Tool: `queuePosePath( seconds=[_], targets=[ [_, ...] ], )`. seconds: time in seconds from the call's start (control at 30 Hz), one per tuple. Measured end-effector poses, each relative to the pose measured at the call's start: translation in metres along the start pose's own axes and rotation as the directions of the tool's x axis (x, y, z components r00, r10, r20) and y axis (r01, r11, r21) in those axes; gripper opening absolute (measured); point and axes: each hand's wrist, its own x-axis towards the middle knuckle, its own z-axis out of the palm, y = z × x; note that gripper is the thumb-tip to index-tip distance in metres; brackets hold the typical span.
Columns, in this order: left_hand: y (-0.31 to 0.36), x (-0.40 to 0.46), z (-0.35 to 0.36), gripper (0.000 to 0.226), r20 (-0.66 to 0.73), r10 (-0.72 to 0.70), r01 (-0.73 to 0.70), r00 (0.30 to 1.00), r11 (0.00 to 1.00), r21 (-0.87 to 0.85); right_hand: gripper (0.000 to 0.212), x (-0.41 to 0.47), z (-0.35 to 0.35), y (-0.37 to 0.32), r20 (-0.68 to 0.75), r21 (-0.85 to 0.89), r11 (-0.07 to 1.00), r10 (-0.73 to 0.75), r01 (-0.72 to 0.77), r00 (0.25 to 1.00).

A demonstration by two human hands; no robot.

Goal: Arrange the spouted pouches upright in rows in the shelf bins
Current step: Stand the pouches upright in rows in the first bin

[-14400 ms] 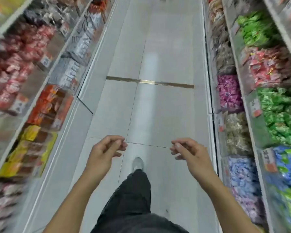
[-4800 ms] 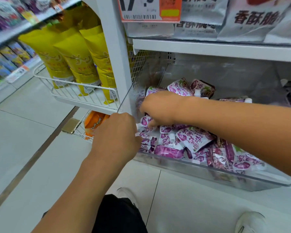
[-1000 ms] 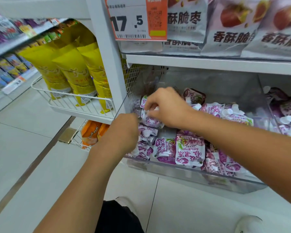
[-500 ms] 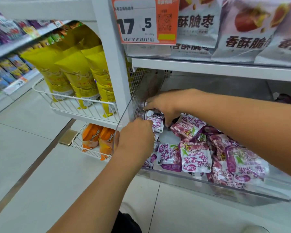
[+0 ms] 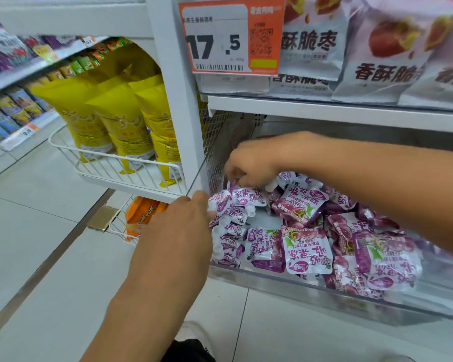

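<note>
Purple pouches (image 5: 307,253) lie jumbled in the clear bin (image 5: 324,291). My right hand (image 5: 251,160) pinches one at the back-left; my left hand (image 5: 183,231) curls against the left-side row. They look soft and slippery, so I would grip by the stiff spout.

Left hand (image 5: 179,231) raised, back to camera, fingers curled out of sight at the bin's front-left corner; right hand (image 5: 251,160) reaching across from the right, knuckles up, fingertips pinched downward.
</note>
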Motion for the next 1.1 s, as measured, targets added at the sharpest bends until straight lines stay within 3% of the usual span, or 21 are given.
queuePosePath(
  seconds=[0.03,0.13,0.27,0.37,0.47,0.6,0.7,0.77,0.9,1.1],
  targets=[
    [0.000,0.000,0.000,0.026,-0.016,-0.004,0.003,1.000,1.000,-0.009,0.049,0.008,0.006,-0.002,-0.006,-0.014,1.000,0.000,0.000,1.000],
    [0.004,0.001,0.001,0.022,-0.074,-0.032,0.030,0.997,0.999,-0.026,0.087,0.043,0.033,0.006,0.179,-0.128,0.992,0.038,-0.015,0.983],
    [0.009,0.004,0.003,0.020,-0.084,-0.072,0.071,0.994,0.997,-0.018,0.085,0.037,0.027,0.005,0.297,-0.076,0.991,0.128,-0.111,0.946],
    [0.009,0.010,0.005,0.016,-0.095,-0.077,0.073,0.992,0.996,-0.046,0.110,0.011,0.016,0.001,0.247,-0.026,0.996,0.092,-0.088,0.965],
    [0.008,0.024,0.010,0.015,-0.103,-0.055,0.045,0.993,0.995,-0.092,0.084,-0.029,0.012,0.001,0.058,-0.026,0.997,0.077,-0.076,0.995],
    [0.012,0.050,0.022,0.024,-0.106,0.026,-0.038,0.994,0.993,-0.111,0.068,-0.068,0.020,0.002,-0.015,-0.004,0.997,0.078,-0.078,0.997],
    [0.017,0.063,0.033,0.022,-0.078,0.102,-0.111,0.992,0.988,-0.109,0.029,-0.085,0.030,0.003,-0.094,-0.051,0.998,0.027,-0.032,0.995],
    [0.018,0.068,0.036,0.023,-0.048,0.113,-0.118,0.992,0.986,-0.120,0.015,-0.097,0.040,0.000,-0.179,-0.081,0.997,-0.034,0.020,0.983],
    [0.021,0.071,0.034,0.026,-0.006,0.091,-0.091,0.996,0.987,-0.135,0.019,-0.112,0.058,-0.012,-0.223,-0.034,0.999,-0.030,0.023,0.974],
    [0.011,0.051,0.025,0.024,0.019,0.047,-0.045,0.999,0.996,-0.077,0.032,-0.141,0.036,-0.005,-0.458,0.319,0.947,0.181,-0.028,0.870]
  ],
)
